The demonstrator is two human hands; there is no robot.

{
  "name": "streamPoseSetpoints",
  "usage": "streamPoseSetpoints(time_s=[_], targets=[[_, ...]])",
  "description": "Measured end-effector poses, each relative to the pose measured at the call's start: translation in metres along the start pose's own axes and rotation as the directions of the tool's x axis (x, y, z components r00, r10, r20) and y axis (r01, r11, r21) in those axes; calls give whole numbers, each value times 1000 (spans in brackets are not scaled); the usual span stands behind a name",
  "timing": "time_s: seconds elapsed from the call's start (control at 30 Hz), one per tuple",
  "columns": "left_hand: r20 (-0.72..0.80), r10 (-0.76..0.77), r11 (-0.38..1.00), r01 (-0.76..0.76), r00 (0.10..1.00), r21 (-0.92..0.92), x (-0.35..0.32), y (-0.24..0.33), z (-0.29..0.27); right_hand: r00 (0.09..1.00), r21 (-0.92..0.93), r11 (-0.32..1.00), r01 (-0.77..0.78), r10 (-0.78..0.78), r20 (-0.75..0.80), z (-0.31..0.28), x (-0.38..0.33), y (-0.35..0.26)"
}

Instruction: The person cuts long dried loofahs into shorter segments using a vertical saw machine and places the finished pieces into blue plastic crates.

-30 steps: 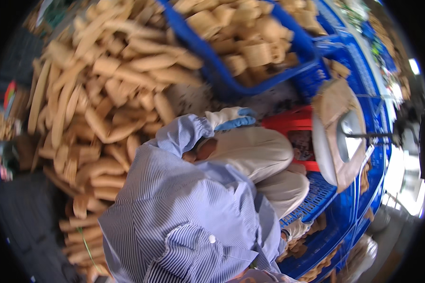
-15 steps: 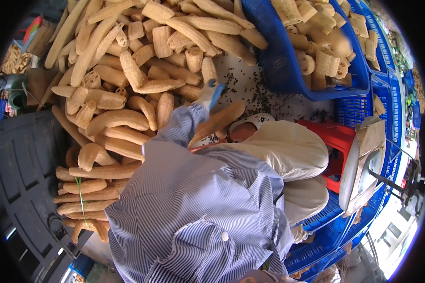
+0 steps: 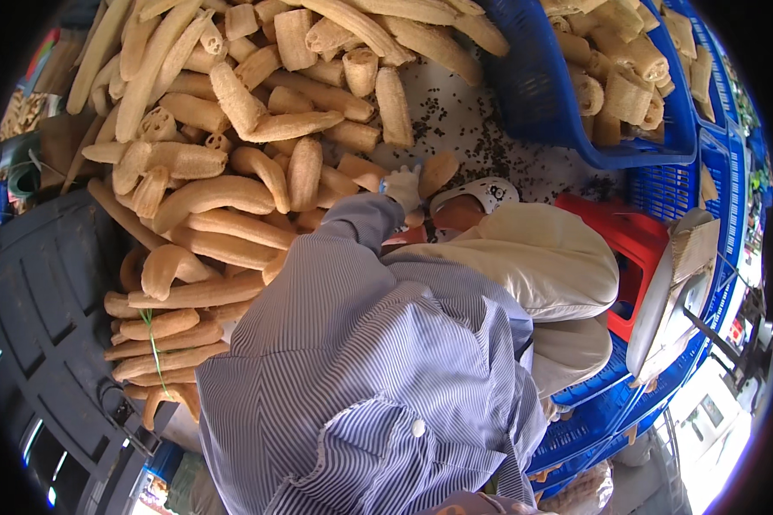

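Left hand (image 3: pixel 402 186), white-gloved, has swung from the blue crate back onto the floor heap, now clasping a short loofah piece (image 3: pixel 436 173) at its near edge; the right hand is out of view.

Gloved left hand (image 3: pixel 401 186): pale knit cloth, matt, grips a loofah piece (image 3: pixel 436 173) that is tan, dry, fibrous and rough. Behind and left of the hand, loofah pile (image 3: pixel 223 154) has the same coarse, matt fibre; sleeve (image 3: pixel 352 227) leading to the hand is striped woven cloth. Right of the hand: blue crate (image 3: pixel 541 94) of smooth, slightly glossy plastic, red stool (image 3: pixel 640 245) of glossy plastic.
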State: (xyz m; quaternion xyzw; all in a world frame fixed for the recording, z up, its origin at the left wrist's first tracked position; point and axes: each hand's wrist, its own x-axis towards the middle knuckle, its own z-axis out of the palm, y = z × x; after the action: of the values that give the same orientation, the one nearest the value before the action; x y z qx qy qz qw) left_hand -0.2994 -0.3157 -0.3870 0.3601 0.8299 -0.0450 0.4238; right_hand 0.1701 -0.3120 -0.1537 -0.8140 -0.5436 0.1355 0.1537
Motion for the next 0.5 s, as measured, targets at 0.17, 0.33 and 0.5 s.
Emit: streamPoseSetpoints(time_s=[0.17,0.33,0.5], targets=[[-200,2,942,-69,980,-328,-53,-23,-119,999,10,1000,-6,5,38,3,1,4],[-473,127,383,-483,872,-787,-86,-71,-212,997,43,999,-29,26,66,8,-4,4],[-559,-1,-110,-556,829,-824,-73,-103,-264,993,79,997,-25,16,116,22,-5,8]])
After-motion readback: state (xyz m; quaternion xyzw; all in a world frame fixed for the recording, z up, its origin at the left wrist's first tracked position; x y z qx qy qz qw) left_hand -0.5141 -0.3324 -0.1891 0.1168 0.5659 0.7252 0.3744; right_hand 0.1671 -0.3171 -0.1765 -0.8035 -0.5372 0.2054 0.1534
